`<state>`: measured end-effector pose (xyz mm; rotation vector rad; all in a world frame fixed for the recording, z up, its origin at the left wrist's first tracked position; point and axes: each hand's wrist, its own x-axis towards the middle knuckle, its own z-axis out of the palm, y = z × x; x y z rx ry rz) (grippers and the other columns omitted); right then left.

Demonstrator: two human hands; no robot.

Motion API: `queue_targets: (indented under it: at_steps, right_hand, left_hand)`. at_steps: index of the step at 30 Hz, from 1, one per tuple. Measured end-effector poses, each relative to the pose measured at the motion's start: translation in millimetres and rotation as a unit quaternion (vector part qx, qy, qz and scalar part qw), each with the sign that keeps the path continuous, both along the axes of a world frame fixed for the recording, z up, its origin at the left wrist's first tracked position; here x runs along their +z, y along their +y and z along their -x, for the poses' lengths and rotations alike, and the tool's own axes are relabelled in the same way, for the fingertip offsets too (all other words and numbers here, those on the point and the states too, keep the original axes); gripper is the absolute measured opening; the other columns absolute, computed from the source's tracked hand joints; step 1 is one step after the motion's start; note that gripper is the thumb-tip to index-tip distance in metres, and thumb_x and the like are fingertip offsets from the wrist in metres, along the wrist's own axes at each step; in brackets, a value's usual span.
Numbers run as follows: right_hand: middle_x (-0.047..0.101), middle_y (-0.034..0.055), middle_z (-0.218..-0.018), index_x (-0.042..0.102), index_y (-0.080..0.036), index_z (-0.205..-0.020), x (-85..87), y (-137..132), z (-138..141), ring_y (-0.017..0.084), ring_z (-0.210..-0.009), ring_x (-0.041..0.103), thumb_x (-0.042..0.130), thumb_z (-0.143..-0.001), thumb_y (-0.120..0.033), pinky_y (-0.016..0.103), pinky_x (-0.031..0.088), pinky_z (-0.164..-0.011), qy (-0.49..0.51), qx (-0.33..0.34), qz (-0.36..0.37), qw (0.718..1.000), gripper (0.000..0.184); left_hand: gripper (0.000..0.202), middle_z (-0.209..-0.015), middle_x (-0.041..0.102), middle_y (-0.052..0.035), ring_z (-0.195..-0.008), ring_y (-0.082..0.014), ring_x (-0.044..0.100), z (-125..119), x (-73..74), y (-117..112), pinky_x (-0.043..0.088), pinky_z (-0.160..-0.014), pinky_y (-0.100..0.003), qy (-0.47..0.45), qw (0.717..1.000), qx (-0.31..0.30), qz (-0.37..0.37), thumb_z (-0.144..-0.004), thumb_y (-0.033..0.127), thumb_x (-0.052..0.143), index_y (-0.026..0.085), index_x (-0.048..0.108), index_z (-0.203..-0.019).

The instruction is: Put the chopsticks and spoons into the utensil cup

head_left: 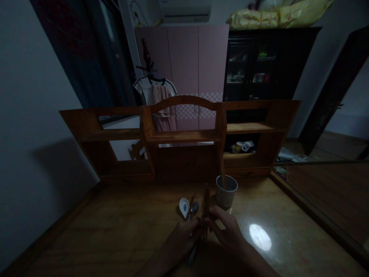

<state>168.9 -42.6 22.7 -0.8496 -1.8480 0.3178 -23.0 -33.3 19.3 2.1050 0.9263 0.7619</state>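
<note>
Where the two hands meet near the front of the desk, a bunch of wooden chopsticks [206, 198] stands nearly upright between them, its tips rising above the knuckles. The right hand [227, 231] is curled around the lower part of the bunch, fingers wrapped in from the right. The left hand [183, 240] is clenched on the handle of a metal spoon [193, 209], whose bowl sticks up past the fingers and whose handle end shows below the palm. A white ceramic spoon [183, 207] with a blue mark sits just beside it; the dim light does not show whether that hand grips it too. To handle this well, I judge the sticks want squaring at their ends and a low, firm hold, with the spoons kept apart from them so nothing slips sideways. Just behind the right hand stands a pale cup [226, 194] with one stick [222, 173] leaning in it, near enough for a careless wrist to knock. Around all this lie the wooden desk [115, 231], a bright patch of light [260, 237] to the right, and the shelf unit [184, 134] at the back
</note>
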Motion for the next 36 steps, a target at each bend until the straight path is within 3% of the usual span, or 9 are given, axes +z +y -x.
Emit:
queue_targets:
  at_steps: [5,9,15,21,26,32,36]
  right_hand:
    - [0.055,0.0003,-0.078,0.056,-0.022,-0.093,3.2,-2,0,0.013,-0.068,0.054,0.053,-0.093,-0.019,0.022,0.042,-0.061,-0.012,0.017,0.014,1.000,0.003]
    - [0.055,0.0015,-0.078,0.055,-0.021,-0.089,6.1,-4,0,0.014,-0.069,0.054,0.049,-0.095,-0.020,0.023,0.042,-0.061,-0.028,0.017,0.031,0.999,0.008]
    - [0.059,0.0038,-0.079,0.058,-0.020,-0.092,8.3,-5,0,0.016,-0.072,0.059,0.047,-0.095,-0.023,0.024,0.047,-0.063,-0.037,0.004,0.007,0.999,0.012]
    - [0.063,0.0055,-0.082,0.061,-0.021,-0.097,2.1,-5,-1,0.018,-0.075,0.063,0.049,-0.095,-0.023,0.025,0.051,-0.066,-0.043,-0.002,-0.004,0.999,0.013]
    - [0.067,0.0092,-0.093,0.061,-0.023,-0.111,0.3,-8,-2,0.022,-0.087,0.066,0.048,-0.096,-0.026,0.029,0.055,-0.074,-0.031,-0.028,-0.057,0.998,0.020]
    - [0.067,0.0089,-0.093,0.062,-0.022,-0.110,-1.3,-7,-3,0.022,-0.090,0.066,0.048,-0.096,-0.026,0.028,0.055,-0.075,-0.051,-0.026,-0.033,0.998,0.020]
    - [0.066,0.0076,-0.092,0.060,-0.023,-0.110,-3.1,-5,-1,0.020,-0.085,0.065,0.048,-0.095,-0.024,0.027,0.054,-0.074,-0.037,-0.011,-0.030,0.999,0.019]
  left_hand:
    - [0.019,-0.089,0.073,-0.0053,-0.081,-0.0172,0.069,1,1.1,3,0.048,-0.073,-0.021,0.000,0.999,-0.021,-0.029,-0.092,0.024,0.053,0.017,0.070,-0.100]
    - [0.021,-0.093,0.074,-0.0048,-0.083,-0.0179,0.070,1,3.5,1,0.049,-0.076,-0.022,-0.009,0.999,-0.019,-0.030,-0.091,0.023,0.055,0.021,0.071,-0.105]
    - [0.026,-0.098,0.075,-0.0038,-0.087,-0.0179,0.070,-1,5.5,-1,0.050,-0.079,-0.023,-0.025,0.999,-0.034,-0.029,-0.090,0.020,0.055,0.024,0.070,-0.112]
    - [0.024,-0.090,0.075,-0.0052,-0.079,-0.0179,0.069,-3,11.8,-4,0.051,-0.078,-0.024,-0.008,0.999,-0.035,-0.027,-0.091,0.023,0.052,0.020,0.073,-0.103]
    - [0.026,-0.091,0.074,-0.0049,-0.078,-0.0176,0.069,-5,14.8,-6,0.050,-0.078,-0.024,-0.015,0.999,-0.037,-0.018,-0.093,0.027,0.050,0.020,0.072,-0.105]
    - [0.026,-0.088,0.075,-0.0054,-0.076,-0.0179,0.068,-4,14.5,-5,0.051,-0.079,-0.025,-0.001,0.999,-0.035,-0.016,-0.092,0.027,0.049,0.019,0.072,-0.101]
    - [0.024,-0.098,0.074,-0.0049,-0.082,-0.0178,0.068,-3,11.6,-4,0.050,-0.082,-0.025,-0.015,0.999,-0.035,-0.013,-0.091,0.025,0.053,0.020,0.071,-0.106]
